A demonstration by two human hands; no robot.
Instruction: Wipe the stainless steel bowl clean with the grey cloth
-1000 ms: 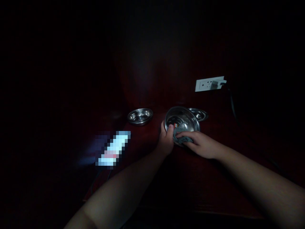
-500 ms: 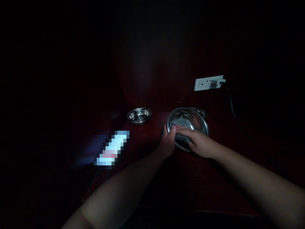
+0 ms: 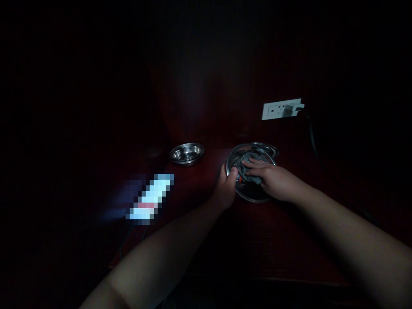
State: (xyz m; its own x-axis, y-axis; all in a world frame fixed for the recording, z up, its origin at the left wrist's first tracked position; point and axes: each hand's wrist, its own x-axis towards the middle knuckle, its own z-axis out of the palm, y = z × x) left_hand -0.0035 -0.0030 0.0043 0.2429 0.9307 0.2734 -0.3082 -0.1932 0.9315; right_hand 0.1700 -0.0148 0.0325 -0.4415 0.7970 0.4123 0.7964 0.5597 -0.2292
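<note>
A shiny metal bowl [image 3: 252, 199] is tilted so that its inside faces me. My left hand [image 3: 225, 189] is closed on its left rim, thumb over the edge and fingers behind. Inside the bowl, my right hand [image 3: 273, 178] presses a grey cloth [image 3: 247, 171] against the metal, its fingers laid over the fabric. Part of the cloth is hidden under those fingers. Behind the bowl, the rim of another metal dish [image 3: 273, 150] shows.
Stacked metal bowls [image 3: 187, 154] stand at the back left of the dark red table [image 3: 206, 176]. A lit, pixelated screen [image 3: 151, 199] lies nearer on the left, with a cable below it. On the back wall is a white socket [image 3: 273, 110] with a plug and black cord.
My right hand has slid the cloth from the bowl's left side toward its middle and upper right, fingers now more spread. My left hand keeps its hold on the rim.
</note>
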